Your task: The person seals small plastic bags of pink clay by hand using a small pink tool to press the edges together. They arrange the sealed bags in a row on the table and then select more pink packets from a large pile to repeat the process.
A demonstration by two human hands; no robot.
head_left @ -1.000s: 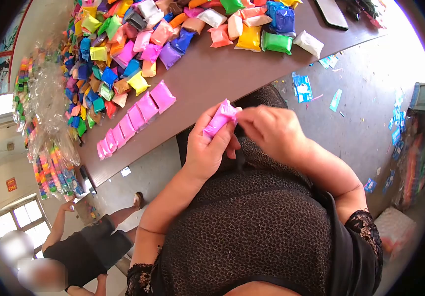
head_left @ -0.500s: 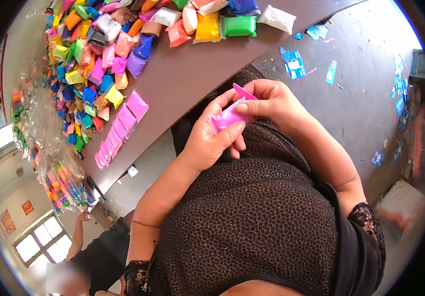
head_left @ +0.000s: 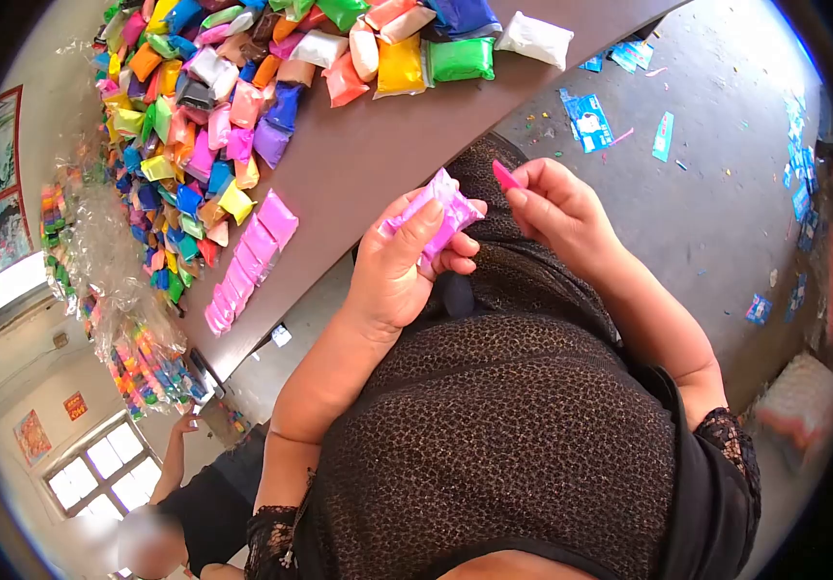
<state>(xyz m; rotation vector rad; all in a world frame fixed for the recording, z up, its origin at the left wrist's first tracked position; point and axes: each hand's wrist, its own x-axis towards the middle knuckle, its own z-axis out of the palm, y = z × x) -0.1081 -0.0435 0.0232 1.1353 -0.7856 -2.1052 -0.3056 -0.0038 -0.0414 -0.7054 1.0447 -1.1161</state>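
Above my lap, my left hand (head_left: 392, 271) is closed around a crinkled pink clay packet (head_left: 445, 213) in clear film. My right hand (head_left: 561, 208), a little to the right and apart from the packet, pinches a small flat pink plastic tool (head_left: 504, 176) with a narrow end; most of it is hidden by the fingers. On the table to the left lies a slanting row of joined pink packets (head_left: 260, 242). Beyond that row spreads a heap of small packets (head_left: 213, 126) in many colours.
The brown table (head_left: 368, 145) has its edge running diagonally beside my lap. Clear plastic bags of packets (head_left: 150, 372) stand at the far left, near another person (head_left: 213, 503). Blue printed wrappers (head_left: 587, 123) litter the floor. A pale bundle (head_left: 803, 396) lies at right.
My hands have come apart. The left keeps the pink packet, turned more upright, while the right has drawn the pink tool away to the right.
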